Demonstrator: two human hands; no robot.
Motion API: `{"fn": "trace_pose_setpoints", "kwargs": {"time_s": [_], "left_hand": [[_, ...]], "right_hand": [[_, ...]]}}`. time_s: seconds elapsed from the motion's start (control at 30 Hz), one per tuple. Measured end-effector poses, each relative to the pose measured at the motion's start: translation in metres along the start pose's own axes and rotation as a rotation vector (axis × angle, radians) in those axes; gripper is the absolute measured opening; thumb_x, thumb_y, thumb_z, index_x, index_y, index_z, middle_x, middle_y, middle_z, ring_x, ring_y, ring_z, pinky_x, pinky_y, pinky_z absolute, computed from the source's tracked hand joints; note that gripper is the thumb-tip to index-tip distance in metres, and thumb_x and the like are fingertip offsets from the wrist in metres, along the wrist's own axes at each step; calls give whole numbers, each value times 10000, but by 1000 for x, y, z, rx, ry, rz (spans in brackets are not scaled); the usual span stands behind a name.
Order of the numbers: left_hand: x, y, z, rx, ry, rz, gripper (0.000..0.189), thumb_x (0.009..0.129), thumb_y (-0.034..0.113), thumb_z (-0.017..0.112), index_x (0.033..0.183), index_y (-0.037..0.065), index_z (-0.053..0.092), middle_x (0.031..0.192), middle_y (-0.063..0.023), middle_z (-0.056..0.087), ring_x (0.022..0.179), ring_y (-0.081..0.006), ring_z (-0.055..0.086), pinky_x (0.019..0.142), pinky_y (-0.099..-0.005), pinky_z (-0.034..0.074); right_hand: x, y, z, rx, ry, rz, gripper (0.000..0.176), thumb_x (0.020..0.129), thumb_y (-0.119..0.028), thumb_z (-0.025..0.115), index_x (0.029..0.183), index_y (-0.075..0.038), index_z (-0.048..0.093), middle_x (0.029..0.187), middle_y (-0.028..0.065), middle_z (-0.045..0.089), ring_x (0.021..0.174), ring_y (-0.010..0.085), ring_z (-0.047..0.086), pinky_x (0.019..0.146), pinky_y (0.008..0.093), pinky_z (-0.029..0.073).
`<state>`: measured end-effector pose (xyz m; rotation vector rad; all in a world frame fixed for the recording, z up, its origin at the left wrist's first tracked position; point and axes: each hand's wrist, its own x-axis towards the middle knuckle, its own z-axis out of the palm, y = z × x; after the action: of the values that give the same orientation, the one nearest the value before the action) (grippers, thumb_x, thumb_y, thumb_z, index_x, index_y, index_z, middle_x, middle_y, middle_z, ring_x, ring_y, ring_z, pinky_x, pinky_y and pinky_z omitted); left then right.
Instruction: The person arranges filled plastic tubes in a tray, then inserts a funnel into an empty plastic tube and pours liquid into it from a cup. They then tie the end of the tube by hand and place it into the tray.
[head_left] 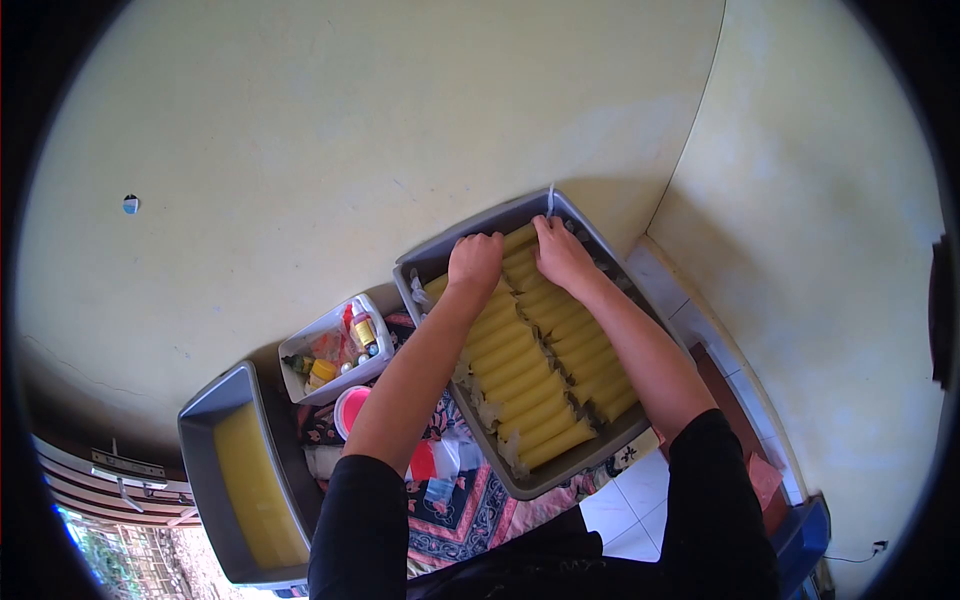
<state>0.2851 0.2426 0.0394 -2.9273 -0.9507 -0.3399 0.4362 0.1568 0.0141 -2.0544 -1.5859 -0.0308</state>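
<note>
Long yellow filled plastic tubes (515, 375) lie in two side-by-side columns in a large grey tub (530, 487). At the tub's far end, my right hand (562, 250) has its fingers closed on the end of a yellow tube (521, 238), with a clear plastic tip standing up beside the fingers. To its left, my left hand (476, 262) is curled with its knuckles up over the same row; what its fingers hold, if anything, is hidden.
Left of the tub, a white basket (335, 388) holds bottles and bags. A second grey tub (190, 440) with yellow liquid stands farther left. Between them lie a pink-rimmed container (350, 408) and plastic bags on a patterned cloth (470, 520). A wall rises behind.
</note>
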Motion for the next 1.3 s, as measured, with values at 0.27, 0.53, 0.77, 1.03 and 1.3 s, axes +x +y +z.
{"fn": "trace_pose_setpoints", "kwargs": {"time_s": [0.27, 0.53, 0.77, 1.03, 1.3], "left_hand": [[-3, 2, -2, -272, 32, -106, 158, 847, 143, 584, 954, 29, 607, 887, -210, 669, 869, -387, 638, 789, -470, 508], [-2, -9, 12, -309, 82, 101, 233, 836, 100, 546, 1053, 38, 607, 914, -200, 671, 905, -351, 636, 830, -449, 492], [-10, -6, 7, -403, 12, 28, 398, 830, 132, 585, 1228, 114, 596, 961, -210, 659, 978, -380, 591, 898, -465, 457], [-6, -10, 12, -477, -33, 7, 390, 836, 148, 581, 1223, 111, 610, 1088, -194, 625, 1087, -367, 552, 940, -482, 433], [-16, -4, -1, -295, 42, 30, 396, 838, 93, 538, 1227, 109, 608, 974, -196, 630, 1011, -363, 576, 894, -450, 455]], "right_hand": [[2, 1, -3, 110, 7, 29, 439, 786, -105, 673, 1166, 58, 527, 1185, 272, 481, 1107, 417, 514, 958, 417, 437], [2, -2, -11, 138, -25, 74, 480, 796, -128, 683, 1198, 88, 533, 1304, 274, 426, 1163, 401, 498, 997, 393, 416], [-1, 3, 1, 157, 53, -32, 517, 758, -88, 678, 1200, 126, 516, 1289, 308, 455, 1238, 390, 447, 1046, 399, 377], [2, 12, 4, 152, 98, -49, 479, 740, -41, 670, 1186, 91, 555, 1280, 241, 511, 1195, 370, 491, 1027, 389, 397], [-2, 7, -1, 109, 50, -75, 507, 764, -44, 667, 1240, 58, 526, 1335, 227, 485, 1210, 378, 482, 1028, 401, 397]]}}
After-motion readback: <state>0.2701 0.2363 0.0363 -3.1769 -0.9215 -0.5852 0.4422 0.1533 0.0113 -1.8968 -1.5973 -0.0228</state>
